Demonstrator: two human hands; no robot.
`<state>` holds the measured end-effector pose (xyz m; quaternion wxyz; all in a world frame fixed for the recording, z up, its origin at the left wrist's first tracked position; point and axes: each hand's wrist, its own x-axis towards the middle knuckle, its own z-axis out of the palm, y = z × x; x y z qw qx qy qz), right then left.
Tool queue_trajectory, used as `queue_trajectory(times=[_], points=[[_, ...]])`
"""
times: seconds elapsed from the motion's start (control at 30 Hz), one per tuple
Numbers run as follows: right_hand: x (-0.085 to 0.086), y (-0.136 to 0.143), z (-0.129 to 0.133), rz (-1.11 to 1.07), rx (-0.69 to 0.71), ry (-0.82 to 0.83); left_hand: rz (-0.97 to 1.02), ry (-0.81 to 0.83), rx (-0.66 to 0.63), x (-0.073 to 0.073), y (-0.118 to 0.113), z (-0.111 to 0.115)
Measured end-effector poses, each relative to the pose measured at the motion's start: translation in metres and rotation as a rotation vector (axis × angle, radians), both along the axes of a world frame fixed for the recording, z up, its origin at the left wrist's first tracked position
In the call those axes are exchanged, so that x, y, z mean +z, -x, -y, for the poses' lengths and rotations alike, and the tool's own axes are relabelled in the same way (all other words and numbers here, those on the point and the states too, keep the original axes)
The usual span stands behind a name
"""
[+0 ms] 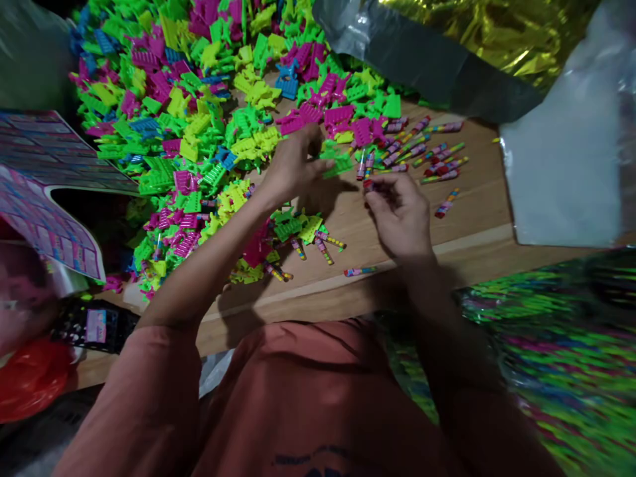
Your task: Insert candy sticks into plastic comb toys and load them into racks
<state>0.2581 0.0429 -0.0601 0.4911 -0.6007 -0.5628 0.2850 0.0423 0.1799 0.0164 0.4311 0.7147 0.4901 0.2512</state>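
Note:
My left hand (293,165) pinches the edge of a bright green plastic toy piece (338,161) between thumb and fingers, just above the table. Close by on its right, my right hand (402,215) is closed on a small candy tube with a red end (368,185), most of it hidden by the fingers. Beyond the right hand lies a loose group of similar candy tubes (397,152) with multicoloured contents. Under my left forearm are toy pieces with candy tubes fixed to them, such as a yellow toy piece (311,228).
A big heap of green, pink, yellow and blue toy pieces (199,99) covers the table's left and back. Printed card sheets (59,192) stand at left. A white sheet (561,179) and gold foil (511,33) are at right. Bags of colourful sticks (561,371) sit below the table edge.

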Motion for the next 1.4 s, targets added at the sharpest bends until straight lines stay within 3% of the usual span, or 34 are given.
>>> queue_trajectory(times=[0.13, 0.23, 0.4, 0.53, 0.7, 1.0, 1.23, 1.3, 1.4], points=[[0.009, 0.018, 0.005, -0.092, 0.081, -0.039, 0.225, 0.255, 0.007, 0.010, 0.002, 0.050], [0.018, 0.022, 0.013, -0.059, 0.154, -0.056, 0.311, 0.326, 0.036, 0.011, 0.003, 0.071], [0.025, 0.020, 0.023, -0.097, 0.164, -0.037, 0.469, 0.384, 0.224, -0.001, 0.005, 0.084], [0.026, 0.021, 0.025, -0.141, 0.197, -0.012, 0.634, 0.621, 0.164, 0.000, 0.005, 0.092], [0.034, 0.020, 0.027, -0.083, 0.210, -0.063, 0.782, 0.769, 0.127, 0.008, 0.005, 0.101], [0.037, 0.017, 0.030, -0.140, 0.226, -0.013, 0.735, 0.758, 0.118, 0.003, 0.005, 0.107], [0.034, 0.021, 0.030, -0.052, 0.179, -0.123, 0.555, 0.404, 0.204, 0.006, -0.004, 0.119], [0.033, 0.024, 0.032, -0.042, 0.166, -0.130, 0.570, 0.436, 0.236, 0.006, -0.006, 0.122], [0.032, 0.027, 0.034, -0.069, 0.181, -0.082, 0.633, 0.650, 0.219, 0.006, -0.005, 0.123]])
